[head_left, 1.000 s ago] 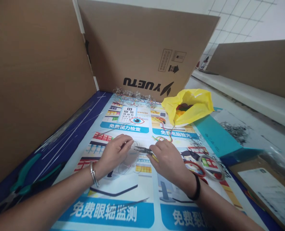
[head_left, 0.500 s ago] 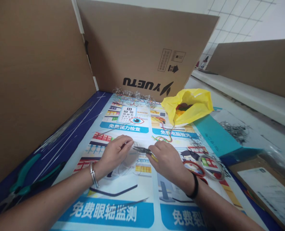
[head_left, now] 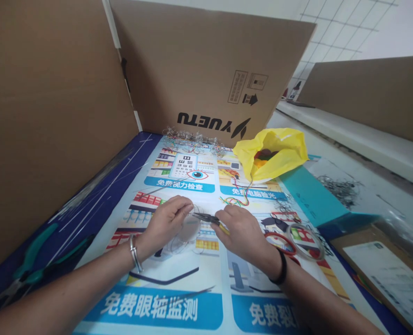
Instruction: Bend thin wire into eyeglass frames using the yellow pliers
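Note:
My left hand [head_left: 171, 217] pinches a thin wire [head_left: 199, 209] between thumb and fingertips; its loops hang below and beside the fingers over the printed sheet [head_left: 178, 288]. My right hand [head_left: 244, 230] is closed around a pair of needle-nose pliers [head_left: 208, 217] with yellow grips. The dark jaws point left and reach close to my left fingertips, at the wire. Whether the jaws grip the wire is too small to tell. Most of the pliers' handles are hidden inside my right palm.
Red and clear coils [head_left: 306, 242] lie right of my right hand. Behind stand a yellow bag [head_left: 290, 160] with coloured cords and tangled wire pieces [head_left: 195, 138] along a cardboard panel [head_left: 206, 60]. Teal-handled pliers [head_left: 35, 256] and straight wires lie left, a teal box [head_left: 314, 197] right.

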`<state>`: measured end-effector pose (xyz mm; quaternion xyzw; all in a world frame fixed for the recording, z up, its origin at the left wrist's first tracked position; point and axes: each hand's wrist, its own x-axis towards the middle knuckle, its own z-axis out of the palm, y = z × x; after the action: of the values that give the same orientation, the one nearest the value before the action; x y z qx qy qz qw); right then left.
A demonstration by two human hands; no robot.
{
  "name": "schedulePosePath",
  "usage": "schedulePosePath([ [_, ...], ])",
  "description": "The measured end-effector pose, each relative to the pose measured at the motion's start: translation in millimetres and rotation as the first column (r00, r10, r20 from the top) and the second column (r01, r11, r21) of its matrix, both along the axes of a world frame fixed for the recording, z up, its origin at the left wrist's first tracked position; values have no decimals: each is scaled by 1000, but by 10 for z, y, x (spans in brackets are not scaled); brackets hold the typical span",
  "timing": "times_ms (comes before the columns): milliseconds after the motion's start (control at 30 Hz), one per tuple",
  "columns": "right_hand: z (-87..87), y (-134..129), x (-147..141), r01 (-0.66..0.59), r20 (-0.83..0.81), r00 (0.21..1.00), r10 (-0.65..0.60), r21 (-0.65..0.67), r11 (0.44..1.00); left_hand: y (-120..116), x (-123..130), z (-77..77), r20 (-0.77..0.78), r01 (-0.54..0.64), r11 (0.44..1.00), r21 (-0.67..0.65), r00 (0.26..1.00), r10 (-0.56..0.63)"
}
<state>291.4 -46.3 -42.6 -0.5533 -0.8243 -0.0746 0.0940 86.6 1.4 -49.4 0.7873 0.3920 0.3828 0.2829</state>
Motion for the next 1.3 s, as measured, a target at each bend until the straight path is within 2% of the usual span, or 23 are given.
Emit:
schedulePosePath([
  [400,3,-6,12,22,-19,1000,-23,-71,997,7,-26,-3,-17,39,999,4,999,-39],
  [633,19,26,89,-99,-43,994,100,29,995,74,-59,6,29,121,992,32,992,-121],
  [800,26,27,106,-126,-49,990,130,70,990,107,-85,19,26,193,981,20,981,-193],
  [1300,37,19,82,-106,-19,994,108,76,991,114,-85,-20,42,165,986,-18,986,-164],
])
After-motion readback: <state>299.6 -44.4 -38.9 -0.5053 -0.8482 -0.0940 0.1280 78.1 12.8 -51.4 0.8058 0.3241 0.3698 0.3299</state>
